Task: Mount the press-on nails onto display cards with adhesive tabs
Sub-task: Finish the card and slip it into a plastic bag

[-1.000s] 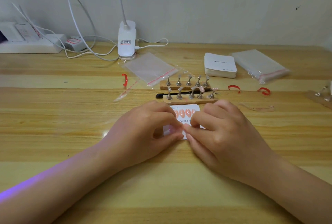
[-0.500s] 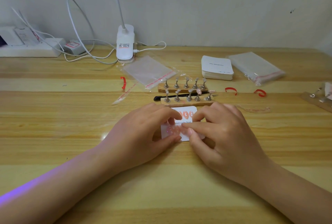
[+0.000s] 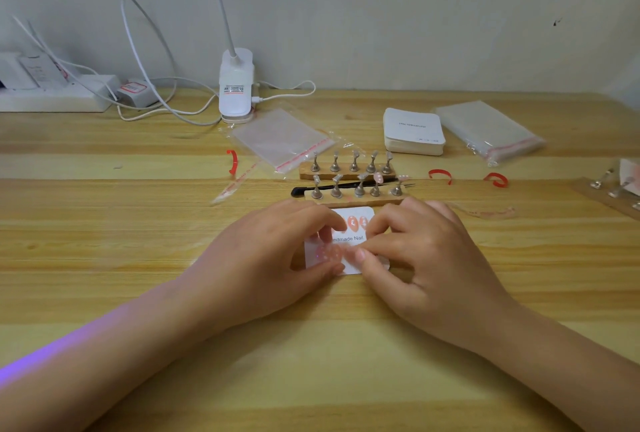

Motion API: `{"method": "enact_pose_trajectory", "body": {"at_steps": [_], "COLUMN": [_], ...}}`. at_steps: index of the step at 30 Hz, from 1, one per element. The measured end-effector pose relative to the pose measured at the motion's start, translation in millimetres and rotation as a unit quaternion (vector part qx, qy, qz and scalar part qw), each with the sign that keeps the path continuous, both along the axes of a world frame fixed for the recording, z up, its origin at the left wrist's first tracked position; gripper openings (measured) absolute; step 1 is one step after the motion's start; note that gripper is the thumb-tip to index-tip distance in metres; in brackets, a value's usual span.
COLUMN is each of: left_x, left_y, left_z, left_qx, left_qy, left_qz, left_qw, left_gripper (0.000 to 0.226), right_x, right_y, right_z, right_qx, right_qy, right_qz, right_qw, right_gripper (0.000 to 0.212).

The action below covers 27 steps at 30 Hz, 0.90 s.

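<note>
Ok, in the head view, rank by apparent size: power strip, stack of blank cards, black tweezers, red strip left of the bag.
1. power strip
2. stack of blank cards
3. black tweezers, long but thin, so close to the cards
4. red strip

On the wooden bench [image 3: 104, 223], the left hand [image 3: 263, 258] and the right hand [image 3: 426, 258] held a white display card [image 3: 353, 267] with pink nails [image 3: 356, 222] on it. Two wooden stands [image 3: 346, 175] of metal pegs stood just behind it, black tweezers [image 3: 311, 190] between them.
</note>
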<state>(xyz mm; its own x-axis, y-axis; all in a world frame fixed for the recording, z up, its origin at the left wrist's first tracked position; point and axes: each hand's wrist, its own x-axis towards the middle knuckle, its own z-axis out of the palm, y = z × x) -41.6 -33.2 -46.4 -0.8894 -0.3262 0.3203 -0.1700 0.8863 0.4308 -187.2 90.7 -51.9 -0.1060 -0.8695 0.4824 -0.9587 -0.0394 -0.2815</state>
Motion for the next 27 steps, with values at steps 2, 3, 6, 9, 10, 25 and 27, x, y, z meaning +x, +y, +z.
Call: {"method": "enact_pose_trajectory", "body": {"at_steps": [2, 3, 6, 9, 10, 25, 27], "left_x": [-2, -3, -8, -16, -21, -83, -84], "left_y": [-3, -5, -11, -14, -15, -17, -18], "left_z": [4, 6, 14, 26, 28, 16, 15], "left_qx": [0.031, 0.049, 0.073, 0.093, 0.097, 0.045, 0.051], "left_qy": [-0.030, -0.050, -0.091, -0.054, -0.028, 0.027, 0.038], "left_qz": [0.001, -0.001, -0.008, -0.013, -0.008, 0.047, 0.047], "left_qw": [0.999, 0.998, 0.993, 0.994, 0.995, 0.998, 0.997], "left_gripper": [0.031, 0.031, 0.036, 0.032, 0.031, 0.046, 0.043], "right_x": [-6, -10, -27, -45, -51, -57, -57], "right_y": [-3, -4, -11, -17, -19, -33, -33], "right_z": [2, 4, 16, 28, 30, 31, 31], "right_qx": [0.009, 0.001, -0.048, -0.056, -0.051, -0.010, -0.015], "right_qy": [-0.094, -0.134, -0.166, -0.128, -0.115, 0.126, 0.149], "right_qz": [0.000, -0.002, -0.032, -0.053, -0.055, -0.012, -0.004], "right_qw": [0.995, 0.991, 0.984, 0.989, 0.991, 0.992, 0.989], "right_gripper": [0.037, 0.035, 0.017, 0.003, 0.002, 0.015, 0.015]}}
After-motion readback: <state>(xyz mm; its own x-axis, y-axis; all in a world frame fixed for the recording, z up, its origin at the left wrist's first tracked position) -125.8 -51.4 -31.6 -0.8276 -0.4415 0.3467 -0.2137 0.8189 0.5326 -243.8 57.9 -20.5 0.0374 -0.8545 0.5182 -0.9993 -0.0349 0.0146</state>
